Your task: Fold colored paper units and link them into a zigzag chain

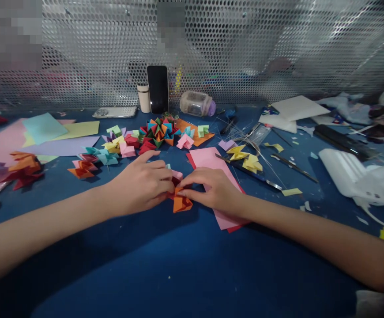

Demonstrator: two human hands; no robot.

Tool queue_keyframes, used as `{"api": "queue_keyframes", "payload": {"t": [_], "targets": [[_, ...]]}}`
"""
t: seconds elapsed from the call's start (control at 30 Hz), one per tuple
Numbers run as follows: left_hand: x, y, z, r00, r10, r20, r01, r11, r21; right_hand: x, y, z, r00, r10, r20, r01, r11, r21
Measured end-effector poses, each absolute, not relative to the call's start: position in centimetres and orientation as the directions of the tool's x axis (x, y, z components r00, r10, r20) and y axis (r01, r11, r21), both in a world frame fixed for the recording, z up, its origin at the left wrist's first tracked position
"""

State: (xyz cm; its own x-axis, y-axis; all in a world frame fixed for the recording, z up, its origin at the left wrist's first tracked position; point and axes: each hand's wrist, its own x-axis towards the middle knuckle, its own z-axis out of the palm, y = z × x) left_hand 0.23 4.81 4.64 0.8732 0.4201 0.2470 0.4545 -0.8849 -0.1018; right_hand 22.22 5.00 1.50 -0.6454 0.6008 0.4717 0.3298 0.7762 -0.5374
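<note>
Between my hands is a folded paper piece [182, 204], orange in front with pink and red folds behind. My left hand [145, 183] is closed around its left side, its fingers hiding part of it. From the right, my right hand [212, 187] pinches the orange part between thumb and fingers. Pink and red paper sheets [208, 159] lie partly under my right hand. Just beyond my hands sits a multicoloured folded-paper ball [160, 132], with small folded units [127, 149] in several colours to its left. Yellow folded units [250, 161] rest to the right.
A phone [158, 90] stands against the perforated metal screen [112, 53], beside a clear jar [195, 104] on its side. Loose coloured sheets [44, 128] lie at left. A craft knife [258, 174], tweezers [294, 168] and a white corded tool [357, 176] lie at right.
</note>
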Motion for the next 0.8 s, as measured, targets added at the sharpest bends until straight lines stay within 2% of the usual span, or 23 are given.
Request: {"api": "queue_keyframes", "payload": {"t": [0.17,0.4,0.67,0.8], "targets": [[-0.3,4.9,4.4,0.868,0.448,0.214,0.461,-0.887,-0.011,22.1,5.4,1.8,-0.685,0.561,0.464,0.311,0.802,-0.511],[-0.4,4.8,3.5,0.829,0.482,0.284,0.500,-0.866,0.012,22.1,5.7,2.2,-0.706,0.537,0.462,0.320,0.823,-0.470],[-0.9,5.4,3.8,0.860,0.455,0.231,0.447,-0.890,0.087,22.3,5.9,3.2,-0.720,0.527,0.451,0.344,0.836,-0.428],[-1.0,5.7,3.8,0.865,0.459,0.205,0.440,-0.888,0.133,22.5,6.3,3.5,-0.740,0.530,0.415,0.322,0.820,-0.474]]}}
